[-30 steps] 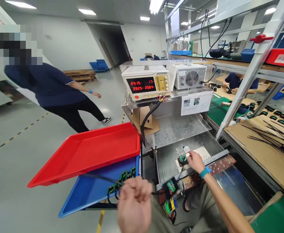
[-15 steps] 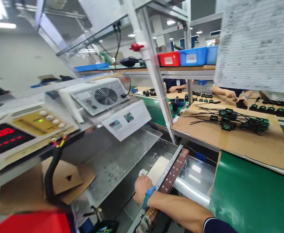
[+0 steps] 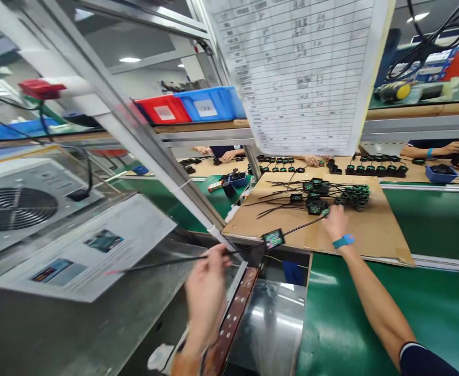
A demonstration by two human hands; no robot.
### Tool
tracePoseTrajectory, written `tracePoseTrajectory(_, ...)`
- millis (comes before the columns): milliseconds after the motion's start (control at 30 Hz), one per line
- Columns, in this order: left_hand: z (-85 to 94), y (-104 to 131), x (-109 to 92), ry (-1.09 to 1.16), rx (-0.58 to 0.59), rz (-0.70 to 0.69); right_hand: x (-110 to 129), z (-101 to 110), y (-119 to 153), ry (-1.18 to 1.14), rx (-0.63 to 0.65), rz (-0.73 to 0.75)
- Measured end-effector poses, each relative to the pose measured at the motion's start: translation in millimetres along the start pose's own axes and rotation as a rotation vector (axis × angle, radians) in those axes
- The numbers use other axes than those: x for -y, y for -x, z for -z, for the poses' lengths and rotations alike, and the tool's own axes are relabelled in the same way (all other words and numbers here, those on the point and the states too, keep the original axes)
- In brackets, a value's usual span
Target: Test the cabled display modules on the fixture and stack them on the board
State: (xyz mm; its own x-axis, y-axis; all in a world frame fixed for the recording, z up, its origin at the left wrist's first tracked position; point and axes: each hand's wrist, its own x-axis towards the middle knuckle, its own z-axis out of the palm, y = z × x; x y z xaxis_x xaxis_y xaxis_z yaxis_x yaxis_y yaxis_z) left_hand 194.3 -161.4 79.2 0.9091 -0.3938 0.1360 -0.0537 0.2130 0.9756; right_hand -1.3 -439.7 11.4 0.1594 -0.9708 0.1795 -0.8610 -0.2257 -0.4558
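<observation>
My left hand (image 3: pixel 208 284), somewhat blurred, pinches a black cable (image 3: pixel 167 262) whose thin reddish tip points left over the grey metal tray. Between my hands hangs a small black module with a green circuit board (image 3: pixel 273 239), joined to that cable. From the module another stretch of cable runs up to my right hand (image 3: pixel 336 222). The right fingers are closed around a small green-and-black end piece (image 3: pixel 325 212) over the cardboard. Just behind it lies a pile of similar cabled modules (image 3: pixel 316 196).
A cardboard sheet (image 3: pixel 249 219) lies beside the green mat (image 3: pixel 343 313). A brown perforated bar (image 3: pixel 235 318) runs below my left hand. An aluminium post (image 3: pixel 147 151) slants at left, and a paper form (image 3: pixel 303 78) hangs ahead. Co-workers' hands (image 3: pixel 229 155) show across the bench.
The view has swung right. My right hand has left the brown bar and moved to the cardboard. My left hand has come into view, and a cabled module is now stretched between both hands.
</observation>
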Motion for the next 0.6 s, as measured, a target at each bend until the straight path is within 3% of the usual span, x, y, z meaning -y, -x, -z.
tracePoseTrajectory(133, -117.2, -34.2, 68.6, 0.104, 0.108, 0.275, -90.0, 5.7, -55.1, 0.043, -0.035, -0.19)
tracePoseTrajectory(200, -155.7, -46.6, 92.4, 0.117, 0.119, 0.325, -115.3, 1.4, -69.8, 0.035, -0.019, -0.199)
tracePoseTrajectory(267, -177.4, -57.0, 106.4, 0.132, 0.125, 0.348, -133.3, -3.0, -76.5, 0.015, 0.0, -0.145)
tracePoseTrajectory(333, -183.6, -63.0, 111.5, 0.137, 0.146, 0.354, -151.5, -2.1, -73.1, -0.007, 0.01, -0.061)
tracePoseTrajectory(433, -171.0, -55.2, 112.1, 0.099, 0.186, 0.372, -192.4, 16.5, -45.0, -0.009, 0.001, 0.015)
tracePoseTrajectory(533, -148.8, -25.0, 122.9, -0.006, 0.246, 0.403, -249.8, 53.0, 8.7, 0.037, -0.022, -0.023)
tracePoseTrajectory(600, -138.8, 11.4, 139.1, -0.115, 0.367, 0.416, -289.8, 81.4, 51.7, 0.084, -0.043, -0.09)
